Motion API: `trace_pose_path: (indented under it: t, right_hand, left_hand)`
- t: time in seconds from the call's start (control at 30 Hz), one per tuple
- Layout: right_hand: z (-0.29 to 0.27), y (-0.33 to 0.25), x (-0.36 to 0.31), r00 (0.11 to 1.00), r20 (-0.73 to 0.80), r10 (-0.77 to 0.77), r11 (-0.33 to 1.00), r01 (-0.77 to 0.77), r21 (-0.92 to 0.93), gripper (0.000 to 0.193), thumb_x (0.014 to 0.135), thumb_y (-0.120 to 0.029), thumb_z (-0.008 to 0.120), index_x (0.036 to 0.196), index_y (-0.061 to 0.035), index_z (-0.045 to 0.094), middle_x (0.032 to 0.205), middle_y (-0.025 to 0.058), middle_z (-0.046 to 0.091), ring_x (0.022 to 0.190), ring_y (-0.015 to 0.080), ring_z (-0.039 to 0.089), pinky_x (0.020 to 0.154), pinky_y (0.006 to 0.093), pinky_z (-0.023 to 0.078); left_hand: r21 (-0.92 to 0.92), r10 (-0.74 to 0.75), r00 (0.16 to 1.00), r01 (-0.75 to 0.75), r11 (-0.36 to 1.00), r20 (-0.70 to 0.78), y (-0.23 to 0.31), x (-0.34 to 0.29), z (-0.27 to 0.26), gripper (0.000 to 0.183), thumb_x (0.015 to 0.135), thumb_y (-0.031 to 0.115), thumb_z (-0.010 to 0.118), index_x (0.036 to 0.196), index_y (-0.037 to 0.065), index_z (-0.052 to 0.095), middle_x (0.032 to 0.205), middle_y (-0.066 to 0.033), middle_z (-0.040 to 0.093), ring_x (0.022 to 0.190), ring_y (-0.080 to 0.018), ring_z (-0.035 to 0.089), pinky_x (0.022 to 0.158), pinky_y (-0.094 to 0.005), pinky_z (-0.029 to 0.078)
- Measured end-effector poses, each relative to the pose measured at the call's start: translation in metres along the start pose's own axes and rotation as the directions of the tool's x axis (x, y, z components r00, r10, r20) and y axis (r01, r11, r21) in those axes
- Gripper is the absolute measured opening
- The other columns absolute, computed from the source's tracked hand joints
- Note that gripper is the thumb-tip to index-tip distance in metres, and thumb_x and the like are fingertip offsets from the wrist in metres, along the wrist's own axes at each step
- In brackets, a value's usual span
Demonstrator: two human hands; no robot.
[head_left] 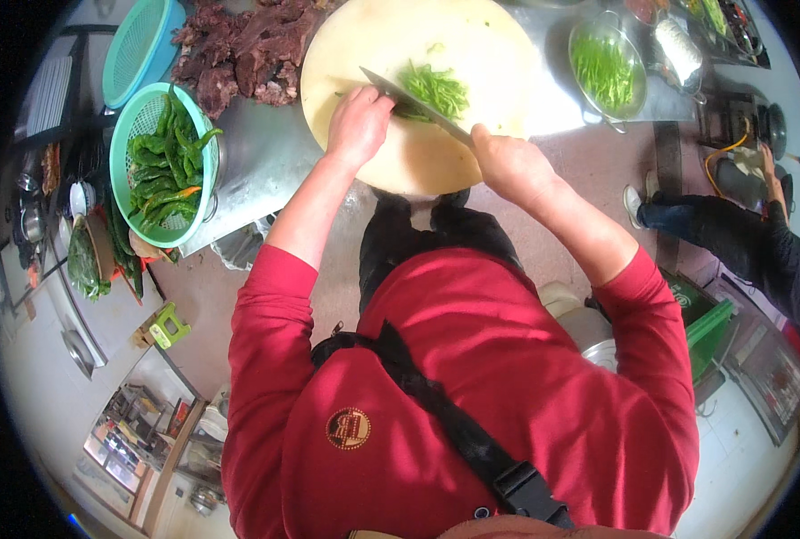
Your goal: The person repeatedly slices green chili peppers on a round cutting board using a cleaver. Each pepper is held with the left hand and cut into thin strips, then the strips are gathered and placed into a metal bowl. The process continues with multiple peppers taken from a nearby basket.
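My right hand (515, 168) grips the handle of a kitchen knife (422, 110), its long blade slanting up and left across a round pale cutting board (499, 54). My left hand (360, 121) rests on the board close to the blade's tip end, fingers curled and pressed together. What they hold, if anything, is hidden. Beyond the blade lies a pile of thinly cut green peppers (436, 90), with a few loose bits around it. Left of the board, whole green peppers (162, 171), one partly orange, fill a mint-green basket (122, 193).
Dark chunks of meat (238, 54) lie left of the board, beside a blue basket (140, 54). At right stands a metal bowl (632, 106) of cut green peppers (605, 72). Another person (732, 225) in dark clothes is at the far right. A metal counter (256, 162) supports the board.
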State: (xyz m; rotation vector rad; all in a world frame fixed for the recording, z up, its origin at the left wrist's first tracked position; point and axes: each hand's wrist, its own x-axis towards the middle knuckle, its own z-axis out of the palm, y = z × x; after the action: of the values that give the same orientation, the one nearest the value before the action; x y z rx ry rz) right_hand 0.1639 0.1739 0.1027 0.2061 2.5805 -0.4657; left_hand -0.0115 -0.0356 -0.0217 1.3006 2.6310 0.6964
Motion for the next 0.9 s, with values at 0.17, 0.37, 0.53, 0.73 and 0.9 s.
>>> trace_pose_path:
  t: [0.17, 0.37, 0.53, 0.73, 0.9]
  right_hand:
    - [0.0003, -0.0015, 0.0005, 1.0, 0.001, 0.024, 0.999, -0.024, 0.022, 0.017, 0.104, -0.014, 0.045, 0.111, -0.001, 0.053, 0.084, 0.0238, 0.073, 0.081, 0.044, 0.073, 0.07, 0.0554, 0.058]
    - [0.0033, -0.0019, 0.0012, 0.998, -0.054, 0.019, 0.999, -0.021, -0.043, 0.014, 0.102, -0.01, 0.048, 0.109, 0.0002, 0.054, 0.08, 0.0225, 0.072, 0.077, 0.0421, 0.073, 0.069, 0.0541, 0.058]
    - [0.0025, -0.003, 0.0027, 0.999, -0.036, -0.025, 1.0, 0.025, -0.005, 0.015, 0.103, -0.012, 0.048, 0.109, 0.0002, 0.054, 0.08, 0.0224, 0.072, 0.077, 0.0411, 0.074, 0.068, 0.0532, 0.058]
    - [0.0037, -0.004, 0.0041, 0.999, 0.01, -0.033, 0.995, 0.032, 0.095, 0.015, 0.104, -0.014, 0.049, 0.109, 0.0, 0.054, 0.084, 0.0233, 0.073, 0.08, 0.0434, 0.073, 0.07, 0.0537, 0.058]
    - [0.0087, -0.0027, 0.0048, 0.997, -0.072, 0.009, 0.998, -0.005, 0.062, 0.015, 0.104, -0.015, 0.049, 0.107, -0.0005, 0.054, 0.08, 0.0229, 0.072, 0.079, 0.0436, 0.073, 0.07, 0.054, 0.057]
  left_hand:
    - [-0.005, 0.125, 0.985, -0.126, 0.992, -0.119, 0.001, -0.0001, -0.0015, 0.014, 0.088, 0.009, 0.068, 0.101, 0.006, 0.072, 0.097, -0.0125, 0.064, 0.099, -0.0361, 0.063, 0.087, -0.0482, 0.053]
    - [0.083, 0.065, 0.998, -0.065, 0.994, 0.002, -0.0027, -0.0004, -0.003, 0.014, 0.087, 0.009, 0.069, 0.101, 0.006, 0.072, 0.101, -0.0114, 0.067, 0.103, -0.0346, 0.063, 0.09, -0.0464, 0.053]
    - [-0.005, 0.117, 0.991, -0.118, 0.993, -0.061, -0.0041, -0.0015, -0.0015, 0.02, 0.085, 0.007, 0.07, 0.104, 0.005, 0.072, 0.107, -0.0132, 0.068, 0.105, -0.0377, 0.062, 0.093, -0.0479, 0.052]
    - [0.018, 0.1, 0.994, -0.1, 0.995, -0.049, -0.0069, -0.0013, -0.0009, 0.016, 0.086, 0.009, 0.071, 0.102, 0.005, 0.071, 0.103, -0.0126, 0.067, 0.104, -0.036, 0.062, 0.093, -0.0468, 0.053]
    - [0.024, 0.06, 0.998, -0.06, 0.998, -0.022, -0.0054, -0.003, -0.0016, 0.02, 0.085, 0.011, 0.072, 0.104, 0.004, 0.072, 0.105, -0.0149, 0.068, 0.104, -0.0386, 0.062, 0.093, -0.0486, 0.052]
